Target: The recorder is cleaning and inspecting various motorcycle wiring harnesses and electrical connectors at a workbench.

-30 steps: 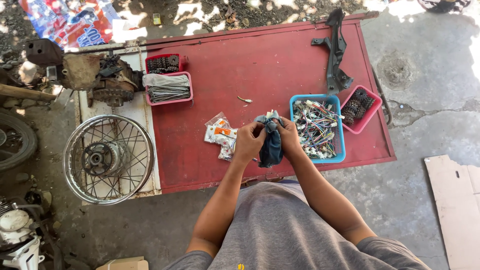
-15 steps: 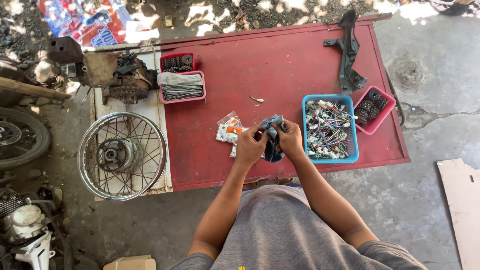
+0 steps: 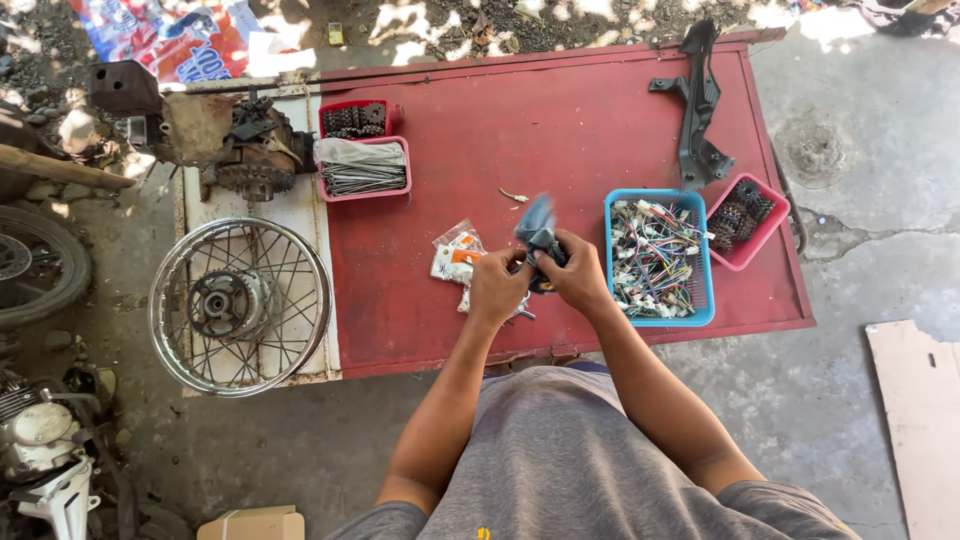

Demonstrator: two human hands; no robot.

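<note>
I stand at a red table (image 3: 560, 130) and look straight down. Both hands meet over its near edge. My left hand (image 3: 495, 290) and my right hand (image 3: 573, 275) together grip a dark blue cloth (image 3: 536, 225), which sticks up between them. What the cloth wraps is hidden, though a bit of metal shows below my left hand. Small clear packets with orange labels (image 3: 455, 255) lie just left of my hands.
A blue tray of coloured wire connectors (image 3: 657, 258) sits right of my hands, a pink tray of chain parts (image 3: 746, 220) beyond it. A black bracket (image 3: 696, 110) lies at the far right. Pink trays (image 3: 362, 165) hold spokes. A spoked wheel (image 3: 240, 305) rests left.
My hands have kept working the blue cloth, which now points up and away instead of hanging down. The camera view has shifted so the table sits further right.
</note>
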